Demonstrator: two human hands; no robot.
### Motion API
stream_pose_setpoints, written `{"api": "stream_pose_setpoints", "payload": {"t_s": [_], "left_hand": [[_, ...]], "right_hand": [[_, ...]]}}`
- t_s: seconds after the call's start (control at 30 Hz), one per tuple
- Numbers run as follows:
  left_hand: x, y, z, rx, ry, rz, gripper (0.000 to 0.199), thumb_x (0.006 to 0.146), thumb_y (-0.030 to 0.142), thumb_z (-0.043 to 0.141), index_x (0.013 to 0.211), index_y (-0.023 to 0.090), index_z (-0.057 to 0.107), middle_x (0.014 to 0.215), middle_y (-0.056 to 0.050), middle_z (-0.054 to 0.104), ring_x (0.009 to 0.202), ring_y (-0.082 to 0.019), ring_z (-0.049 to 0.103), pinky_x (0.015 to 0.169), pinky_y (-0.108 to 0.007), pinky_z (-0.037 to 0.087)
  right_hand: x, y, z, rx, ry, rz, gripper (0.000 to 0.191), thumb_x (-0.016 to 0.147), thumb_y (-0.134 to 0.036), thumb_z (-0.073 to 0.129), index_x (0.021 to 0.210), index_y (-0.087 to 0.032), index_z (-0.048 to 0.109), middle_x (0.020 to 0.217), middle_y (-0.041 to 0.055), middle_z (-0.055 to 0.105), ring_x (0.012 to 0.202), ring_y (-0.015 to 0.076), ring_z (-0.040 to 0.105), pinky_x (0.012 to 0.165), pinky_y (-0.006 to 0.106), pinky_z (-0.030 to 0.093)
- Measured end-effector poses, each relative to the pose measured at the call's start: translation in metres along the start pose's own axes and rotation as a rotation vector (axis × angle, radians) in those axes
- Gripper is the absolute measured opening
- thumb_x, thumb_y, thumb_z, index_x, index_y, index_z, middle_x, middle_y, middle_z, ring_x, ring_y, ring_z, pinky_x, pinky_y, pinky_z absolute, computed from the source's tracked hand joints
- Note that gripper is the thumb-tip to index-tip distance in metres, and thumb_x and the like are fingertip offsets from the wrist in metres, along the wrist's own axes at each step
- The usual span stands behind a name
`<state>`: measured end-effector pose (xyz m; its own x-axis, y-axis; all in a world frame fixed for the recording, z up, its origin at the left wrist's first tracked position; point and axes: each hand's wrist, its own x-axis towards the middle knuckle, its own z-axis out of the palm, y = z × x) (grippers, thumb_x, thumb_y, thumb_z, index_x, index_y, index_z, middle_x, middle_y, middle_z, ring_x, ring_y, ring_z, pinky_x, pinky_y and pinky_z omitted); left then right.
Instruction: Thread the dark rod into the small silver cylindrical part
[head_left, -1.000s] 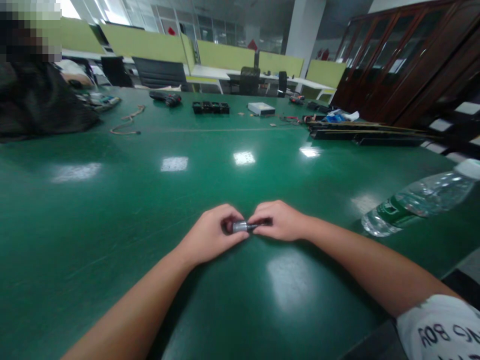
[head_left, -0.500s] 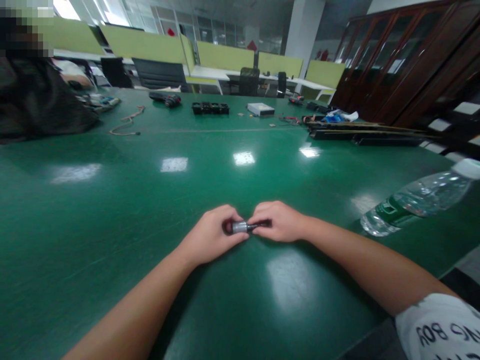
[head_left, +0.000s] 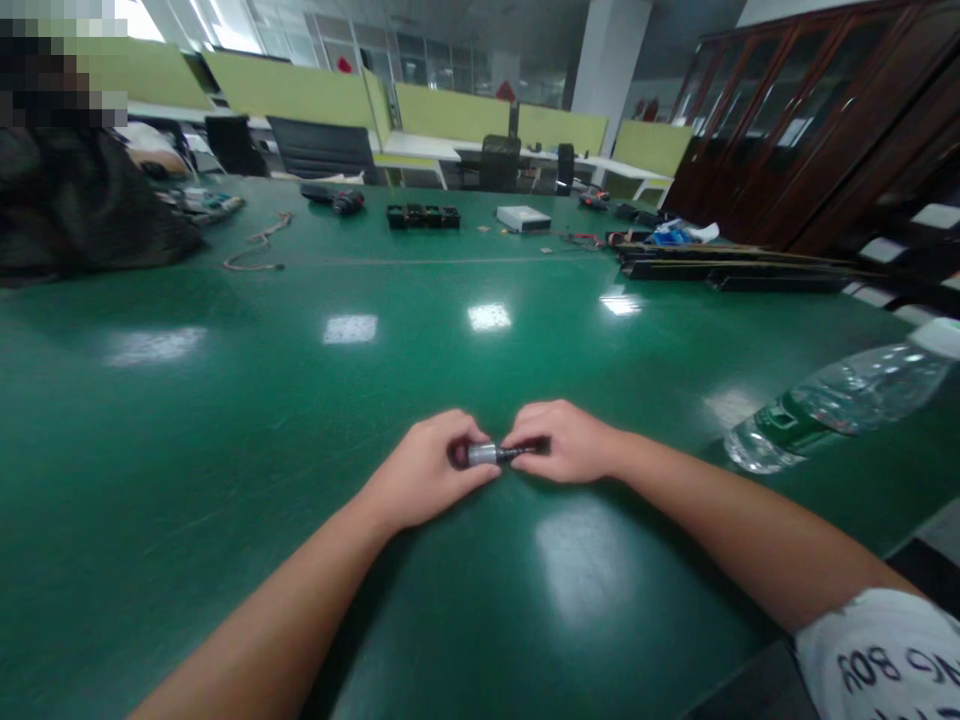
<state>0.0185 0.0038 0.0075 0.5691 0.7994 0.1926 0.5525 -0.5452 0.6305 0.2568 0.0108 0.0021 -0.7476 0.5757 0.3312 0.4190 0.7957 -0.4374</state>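
A small silver-and-black cylinder (head_left: 482, 455) lies level between my two hands, low over the green table (head_left: 247, 420). The thumb and fingers of my left hand (head_left: 426, 470) are closed around its silver body, and its rounded dark end sits inside that hand. My right hand (head_left: 566, 442) pinches the thin dark part on the other side. The fingertips hide some of that thin part, and the exact kind of object cannot be made out.
A clear plastic bottle (head_left: 840, 405) leans at the right. Along the far side are a black row of square parts (head_left: 423, 216), a white box (head_left: 523, 218), a cord (head_left: 259, 245) and long dark strips (head_left: 735, 265). Someone in dark clothing (head_left: 82, 205) is at the far left.
Almost nothing differs. Both hands keep their hold on the cylinder, and the whole scene appears shifted very slightly to the right. Slightly more of the thin dark part shows.
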Motion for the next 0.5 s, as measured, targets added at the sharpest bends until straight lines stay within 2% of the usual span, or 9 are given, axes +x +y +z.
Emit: {"api": "stream_pose_setpoints", "payload": {"t_s": [0.5], "left_hand": [[0.0,0.0007,0.0,0.01,-0.009,-0.008,0.022,0.078,0.037,0.074,0.085,0.018,0.065,0.078,0.0,0.061,0.069,-0.016,0.058,0.062,-0.026,0.043]], "right_hand": [[-0.0006,0.0029,-0.0014,0.027,0.01,0.039,0.014,0.083,-0.024,0.068,0.092,-0.015,0.075,0.08,0.0047,0.069,0.074,0.0147,0.062,0.07,0.025,0.047]]}}
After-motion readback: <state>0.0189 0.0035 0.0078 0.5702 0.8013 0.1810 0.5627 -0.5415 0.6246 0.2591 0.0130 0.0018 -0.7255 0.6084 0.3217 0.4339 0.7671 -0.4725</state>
